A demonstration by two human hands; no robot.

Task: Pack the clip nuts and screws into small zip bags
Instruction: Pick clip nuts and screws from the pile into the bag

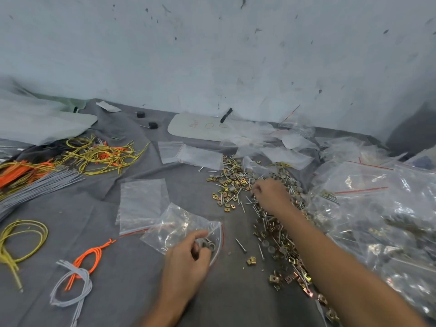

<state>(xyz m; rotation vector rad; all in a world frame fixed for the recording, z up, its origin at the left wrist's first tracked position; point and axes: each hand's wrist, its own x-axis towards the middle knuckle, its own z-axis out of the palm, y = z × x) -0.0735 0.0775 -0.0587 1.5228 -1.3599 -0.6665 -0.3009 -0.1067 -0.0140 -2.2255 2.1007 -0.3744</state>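
Our left hand [188,253] pinches the mouth of the zip bag [179,227], a few parts inside; our right hand [271,194] sits curled in the pile of clip nuts and screws [236,182], whether it holds anything we cannot tell; risks: a loose pinch lets the bag mouth collapse, parts spill onto the grey cloth [118,291]; screw points could puncture the film.

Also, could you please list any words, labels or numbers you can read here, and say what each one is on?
Nothing in this picture can be read with confidence.
White board by the wall: faint orange and yellow handwritten marks, too blurred to read.
Zip bags: only red lines near the openings, no print visible.
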